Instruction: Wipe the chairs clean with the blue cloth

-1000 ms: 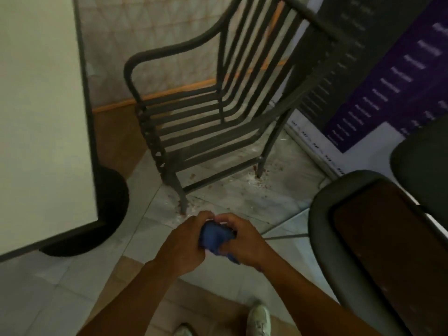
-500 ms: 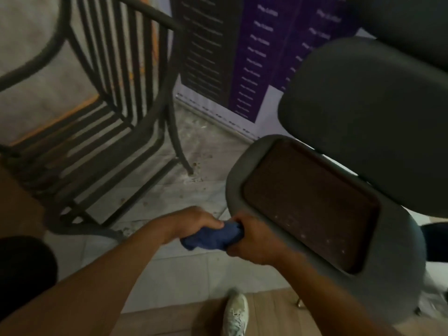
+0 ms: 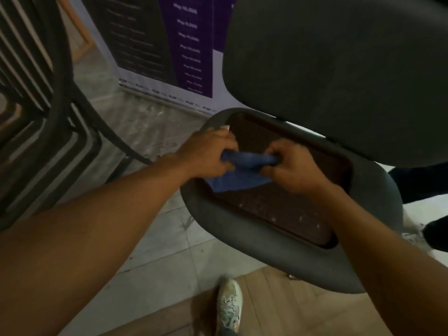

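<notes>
A grey office chair (image 3: 242, 234) with a brown seat pad and a dark backrest (image 3: 339, 69) fills the right half of the view. Over its seat, both hands hold the blue cloth (image 3: 242, 170), stretched between them with a flap hanging down. My left hand (image 3: 208, 154) grips the cloth's left end above the seat's far-left rim. My right hand (image 3: 288, 163) grips the right end over the brown pad. A black slatted metal chair (image 3: 48, 117) stands at the left.
A purple and black banner (image 3: 169, 44) leans against the wall behind the chairs. The floor is pale tile with a wooden strip near my white shoe (image 3: 229, 304). Another person's dark shoe (image 3: 436, 231) shows at the right edge.
The view has swung right from the metal chair to the office chair. Both hands moved over its seat and pulled the bunched cloth apart.
</notes>
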A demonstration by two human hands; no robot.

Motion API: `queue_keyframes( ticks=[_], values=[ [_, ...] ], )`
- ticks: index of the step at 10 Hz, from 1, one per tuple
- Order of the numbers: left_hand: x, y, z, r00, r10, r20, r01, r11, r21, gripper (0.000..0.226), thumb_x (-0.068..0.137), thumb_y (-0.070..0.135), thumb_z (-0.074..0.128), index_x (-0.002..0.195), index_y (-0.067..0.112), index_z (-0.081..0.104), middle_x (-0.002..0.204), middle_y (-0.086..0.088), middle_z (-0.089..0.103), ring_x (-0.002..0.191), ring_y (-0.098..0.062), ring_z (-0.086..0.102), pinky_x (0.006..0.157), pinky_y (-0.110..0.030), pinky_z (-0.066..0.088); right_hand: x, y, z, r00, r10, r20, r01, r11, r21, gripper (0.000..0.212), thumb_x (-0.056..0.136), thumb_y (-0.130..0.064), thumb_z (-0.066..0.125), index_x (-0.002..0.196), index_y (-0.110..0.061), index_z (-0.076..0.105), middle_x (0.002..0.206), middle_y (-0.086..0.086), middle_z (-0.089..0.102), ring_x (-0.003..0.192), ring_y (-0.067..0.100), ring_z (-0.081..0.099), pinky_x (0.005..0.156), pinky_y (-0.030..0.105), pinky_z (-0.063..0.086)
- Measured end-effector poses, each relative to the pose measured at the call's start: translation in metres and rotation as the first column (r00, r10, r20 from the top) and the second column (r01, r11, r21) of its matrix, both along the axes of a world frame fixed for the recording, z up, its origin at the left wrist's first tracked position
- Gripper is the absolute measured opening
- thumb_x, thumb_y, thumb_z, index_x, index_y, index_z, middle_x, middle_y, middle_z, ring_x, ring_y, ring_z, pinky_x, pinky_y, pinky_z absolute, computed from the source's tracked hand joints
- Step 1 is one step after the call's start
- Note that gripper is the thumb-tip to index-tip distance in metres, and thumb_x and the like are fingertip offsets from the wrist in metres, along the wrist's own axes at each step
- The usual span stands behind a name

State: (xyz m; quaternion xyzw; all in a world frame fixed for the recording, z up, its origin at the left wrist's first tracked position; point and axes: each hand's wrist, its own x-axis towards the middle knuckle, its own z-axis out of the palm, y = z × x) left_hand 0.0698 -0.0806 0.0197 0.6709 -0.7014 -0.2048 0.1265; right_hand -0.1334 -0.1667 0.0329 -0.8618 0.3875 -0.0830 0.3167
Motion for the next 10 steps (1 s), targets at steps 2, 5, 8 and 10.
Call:
queue_keyframes(
  ticks=[2,5,8,10],
  values=[
    [-0.034,-0.005,-0.070,0.887,0.016,0.462,0.014,0.998,-0.061,0.048,0.077,0.023,0.060,0.124,0.022,0.053,0.141,-0.004,0.050,0.134,-0.030,0.039,0.109,-0.062,0.021,-0.020,0.012,-0.082,0.978,0.059,-0.202,-0.109,0.963,-0.248,0.031,0.075,-0.017,0.063,0.105,-0.012,0.057,0.111,0.015,0.062,0.100,0.036,0.058,0.076,0.042,0.051],
    [-0.055,0.007,-0.127,0.934,-0.013,0.356,-0.033,0.992,0.124,0.069,0.083,0.033,0.044,0.146,0.016,0.024,0.159,-0.009,0.022,0.146,-0.032,0.016,0.117,-0.052,0.014,-0.019,0.040,-0.142,0.951,0.014,-0.308,-0.039,0.996,-0.075,0.069,0.079,-0.028,0.053,0.141,-0.008,0.030,0.153,0.019,0.024,0.141,0.037,0.021,0.113,0.054,0.021],
    [-0.056,-0.003,-0.136,0.978,-0.060,0.202,-0.023,0.922,0.386,0.066,0.093,0.029,0.044,0.149,0.020,0.012,0.160,-0.002,0.015,0.145,-0.027,0.018,0.115,-0.045,0.027,-0.014,0.043,-0.161,0.839,0.183,-0.513,-0.187,0.981,0.045,0.068,0.098,-0.038,0.032,0.147,-0.013,-0.008,0.159,0.014,-0.011,0.145,0.032,-0.011,0.117,0.051,0.002],
    [-0.053,0.021,-0.080,0.941,0.275,0.199,-0.325,0.901,0.288,0.062,0.088,0.036,0.048,0.145,0.018,0.028,0.154,-0.008,0.032,0.141,-0.029,0.028,0.113,-0.045,0.030,0.024,0.040,-0.098,0.856,0.202,-0.476,-0.249,0.968,-0.039,0.069,0.090,-0.047,0.044,0.146,-0.017,0.018,0.156,0.012,0.014,0.143,0.031,0.010,0.115,0.053,0.012]
  ],
)
